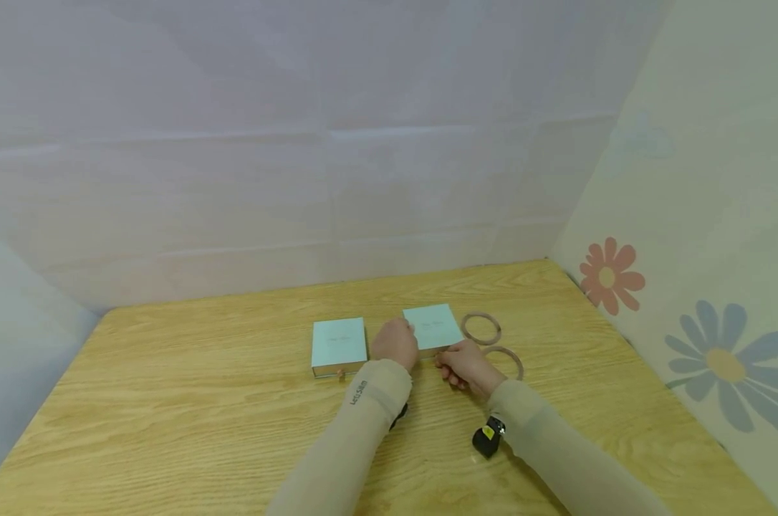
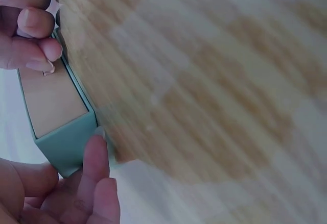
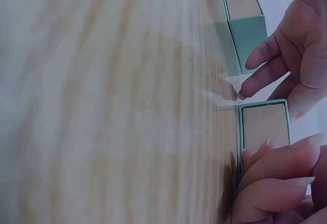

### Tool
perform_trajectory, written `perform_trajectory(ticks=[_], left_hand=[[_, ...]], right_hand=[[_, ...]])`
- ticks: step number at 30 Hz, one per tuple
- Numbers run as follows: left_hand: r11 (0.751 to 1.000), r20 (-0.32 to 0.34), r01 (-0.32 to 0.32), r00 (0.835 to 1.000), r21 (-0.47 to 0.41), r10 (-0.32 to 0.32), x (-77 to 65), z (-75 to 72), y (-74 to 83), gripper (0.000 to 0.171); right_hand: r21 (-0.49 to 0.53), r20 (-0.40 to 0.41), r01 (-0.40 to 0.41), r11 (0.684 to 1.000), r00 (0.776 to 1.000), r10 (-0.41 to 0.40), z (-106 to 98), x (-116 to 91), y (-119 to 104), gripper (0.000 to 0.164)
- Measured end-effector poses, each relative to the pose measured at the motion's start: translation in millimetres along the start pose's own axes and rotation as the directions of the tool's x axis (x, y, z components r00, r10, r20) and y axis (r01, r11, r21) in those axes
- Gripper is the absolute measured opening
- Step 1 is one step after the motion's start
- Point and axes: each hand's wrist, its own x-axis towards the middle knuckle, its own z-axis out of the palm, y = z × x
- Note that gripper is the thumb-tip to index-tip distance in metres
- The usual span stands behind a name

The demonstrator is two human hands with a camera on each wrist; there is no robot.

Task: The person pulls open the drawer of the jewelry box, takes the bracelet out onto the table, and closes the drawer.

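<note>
A pale mint drawer box (image 1: 433,324) lies flat on the table, its beige drawer front (image 2: 53,104) facing me. My left hand (image 1: 395,342) holds the box at its left side, thumb and fingers around the corner in the left wrist view. At the drawer front, my right hand (image 1: 468,364) has curled fingers and pinches the small pull tab (image 2: 49,71), mostly hidden by the fingertips. The drawer front sits flush within the sleeve. Left of my left hand rests a second mint box (image 1: 339,342), with its ribbon tab (image 1: 341,374) showing at the front.
Two pinkish-brown rings (image 1: 481,327) like bangles lie right of the held box, the nearer ring (image 1: 518,358) partly behind my right hand. The wooden table (image 1: 202,401) ends at a pale wall covering behind and a flower-printed one (image 1: 724,365) on the right.
</note>
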Motion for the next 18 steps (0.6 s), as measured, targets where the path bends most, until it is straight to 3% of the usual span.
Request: perform_trajectory(ticks=[6,14,18], left_hand=[[0.994,0.034,0.014,0.999,-0.107,-0.01,-1.8,-5.7,-3.2,0.022],[0.992,0.066,-0.019,0.997,-0.127,0.028,-0.4,-9.8,-9.5,0.027],[0.989,0.04,-0.05,0.998,-0.138,0.056,-3.4,-14.6,-10.8,0.032]], right_hand=[[-0.001,0.008,0.009,1.0,1.0,-0.009,-0.2,0.6,-0.5,0.024],[-0.018,0.025,0.03,0.999,0.999,-0.03,-0.8,-3.3,-2.6,0.031],[-0.041,0.044,0.055,0.998,0.998,-0.053,-2.4,-7.0,-5.3,0.034]])
